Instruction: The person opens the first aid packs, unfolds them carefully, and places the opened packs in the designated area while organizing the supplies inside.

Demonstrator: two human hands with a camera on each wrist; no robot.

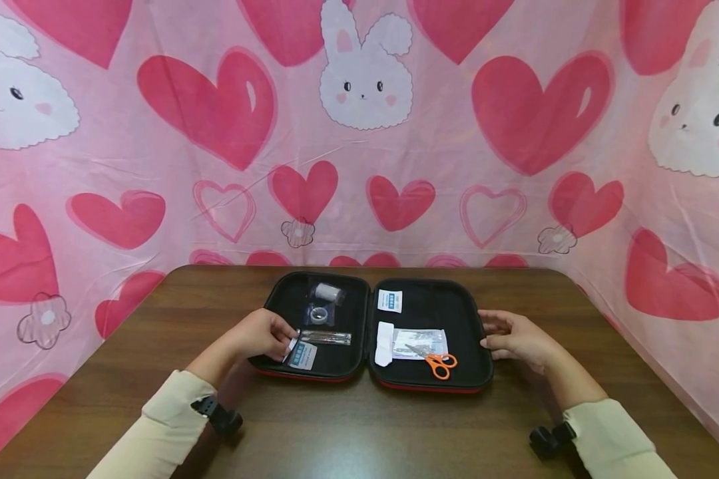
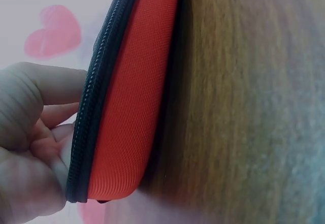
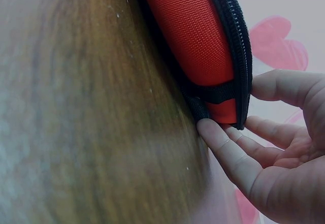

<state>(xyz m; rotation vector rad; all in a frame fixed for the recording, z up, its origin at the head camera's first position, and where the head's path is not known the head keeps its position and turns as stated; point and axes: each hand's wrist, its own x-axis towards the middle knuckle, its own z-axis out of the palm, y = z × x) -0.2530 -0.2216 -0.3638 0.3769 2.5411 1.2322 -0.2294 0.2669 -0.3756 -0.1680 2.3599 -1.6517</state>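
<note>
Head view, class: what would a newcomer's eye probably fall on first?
Probably the pink backdrop, its red hearts and white rabbits filling the upper part of the view. Next, the orange-handled scissors, lying in the right half of the open, black-lined case on the table. Then the left hand and right hand, at the case's outer sides.
</note>
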